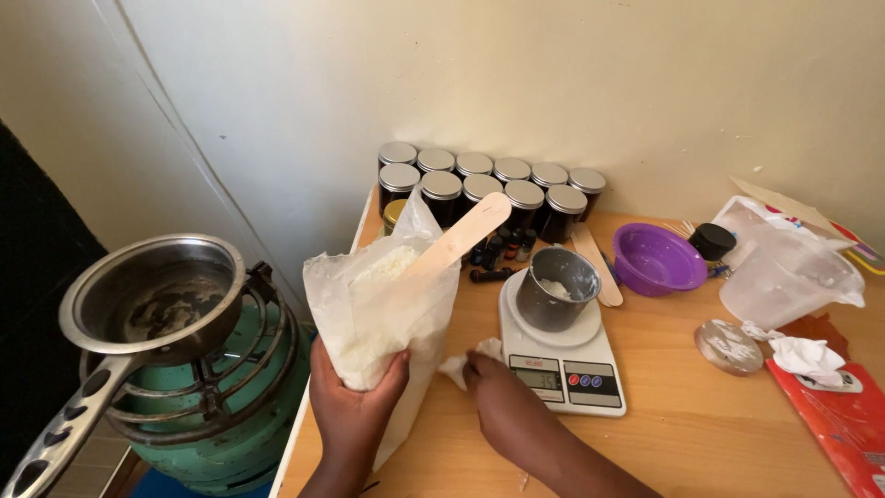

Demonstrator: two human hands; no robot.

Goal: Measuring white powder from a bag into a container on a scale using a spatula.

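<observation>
My left hand grips the bottom of a clear plastic bag of white flakes, held upright over the wooden table. A flat wooden stick stands in the bag and leans to the right. My right hand rests on the table just right of the bag, pinching a small white tissue beside a white digital kitchen scale. On the scale sits a small metal cup with some white flakes inside.
Several dark jars with silver lids line the wall, small bottles in front. A purple bowl, clear measuring jug, crumpled tissue and red packet lie right. A metal saucepan sits on a green gas burner at left.
</observation>
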